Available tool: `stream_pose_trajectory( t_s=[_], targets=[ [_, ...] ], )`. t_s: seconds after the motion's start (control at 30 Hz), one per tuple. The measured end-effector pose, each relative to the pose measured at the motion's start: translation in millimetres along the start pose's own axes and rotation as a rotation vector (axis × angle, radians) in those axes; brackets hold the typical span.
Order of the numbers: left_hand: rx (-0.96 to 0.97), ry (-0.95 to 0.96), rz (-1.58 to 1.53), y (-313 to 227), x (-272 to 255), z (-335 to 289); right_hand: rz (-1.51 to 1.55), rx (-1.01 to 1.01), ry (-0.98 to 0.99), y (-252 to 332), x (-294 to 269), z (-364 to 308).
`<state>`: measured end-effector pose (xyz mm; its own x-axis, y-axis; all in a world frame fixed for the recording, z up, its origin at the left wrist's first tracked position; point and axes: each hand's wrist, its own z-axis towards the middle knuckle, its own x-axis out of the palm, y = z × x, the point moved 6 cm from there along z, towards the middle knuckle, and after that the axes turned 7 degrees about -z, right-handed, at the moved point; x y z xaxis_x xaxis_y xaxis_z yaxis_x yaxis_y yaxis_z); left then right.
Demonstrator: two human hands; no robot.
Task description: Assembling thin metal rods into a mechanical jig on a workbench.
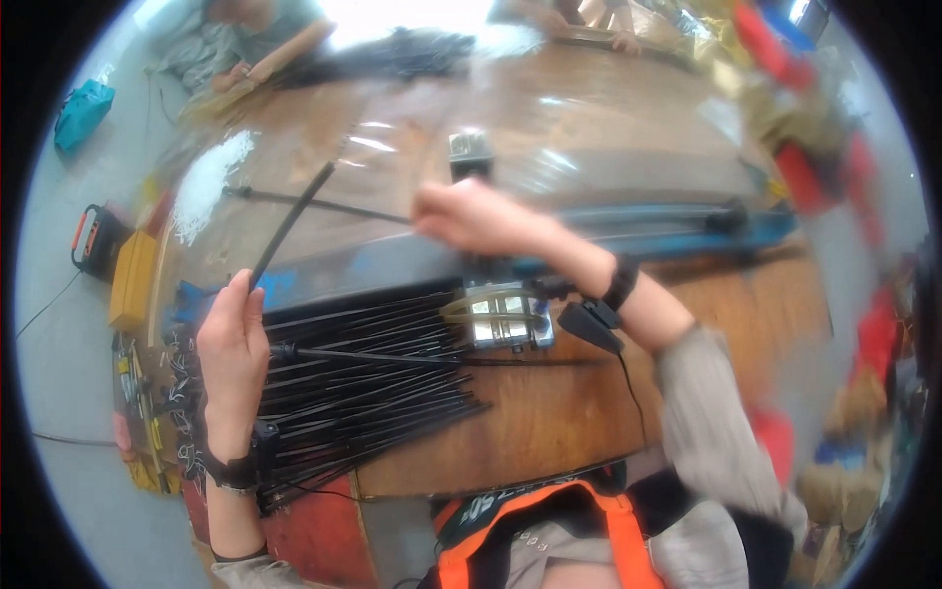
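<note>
My left hand (234,329) is wrapped around a black rod (294,221) that slants up and to the right over the bench. My right hand (476,216), blurred by motion, is closed with its fingers curled; what it holds, if anything, cannot be made out. The end of a thin dark rod (314,204) meets its fingertips, with a fitting at the rod's far left end. Just below my right hand, a metal fixture (505,316) with yellowish tubing is mounted on the bench. Another metal block (470,149) stands behind that hand.
Many black rods (392,393) lie side by side on the wooden bench (589,422), near my left forearm. Blue-edged bars (648,224) run across at the right. White bits (214,182) are heaped at the left. Two people work at the far side. A yellow box (132,280) stands left.
</note>
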<state>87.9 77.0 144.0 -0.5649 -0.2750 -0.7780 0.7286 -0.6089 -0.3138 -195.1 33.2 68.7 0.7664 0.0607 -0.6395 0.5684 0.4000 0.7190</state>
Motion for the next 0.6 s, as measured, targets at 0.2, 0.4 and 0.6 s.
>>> stream_pose_trajectory(
  t_s=[0.2, 0.4, 0.6],
  targets=[
    [0.038, 0.020, 0.043, 9.2, 0.9, 1.0, -0.612, -0.161, -0.056, 7.9, 4.6, -19.5],
    [0.093, 0.081, 0.103, 32.1, 21.9, 5.0, -0.922, -0.170, -0.383, -85.7, -114.7, -153.4],
    [0.454, 0.203, -0.121, -42.0, 140.6, 38.4, -1.105, 0.055, -0.474, -122.8, -191.9, -244.1]
  ],
)
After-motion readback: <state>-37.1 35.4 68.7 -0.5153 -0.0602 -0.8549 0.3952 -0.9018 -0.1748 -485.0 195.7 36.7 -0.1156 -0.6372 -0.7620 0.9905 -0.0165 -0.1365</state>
